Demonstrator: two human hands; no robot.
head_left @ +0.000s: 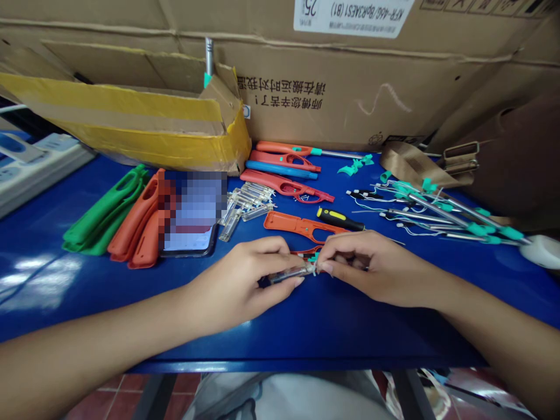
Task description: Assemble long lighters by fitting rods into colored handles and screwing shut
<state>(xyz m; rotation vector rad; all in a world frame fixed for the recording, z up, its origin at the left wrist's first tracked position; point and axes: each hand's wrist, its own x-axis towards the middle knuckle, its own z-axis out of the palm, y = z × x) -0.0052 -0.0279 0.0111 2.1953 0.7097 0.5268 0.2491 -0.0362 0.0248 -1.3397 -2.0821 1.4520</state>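
Note:
Near the table's front, my left hand (249,274) is closed round a clear lighter fuel tank (289,274) lying nearly level, its white valve end towards the right. My right hand (367,262) is closed in a pinch at that white end; its fingertips partly cover what they grip. Just behind both hands lies an open orange lighter shell half (291,221). Another orange piece with a bit of green shows between the hands, mostly hidden. Farther back, several similar clear tanks (256,195) lie in a pile.
Green shells (105,210), orange-red shells (135,227) and a phone (190,245) lie left. Behind are a red shell (284,184) and a yellow-taped carton (175,137). A black-yellow screwdriver (339,219) lies beyond my right hand; wired metal lighter tubes (446,213) are at right.

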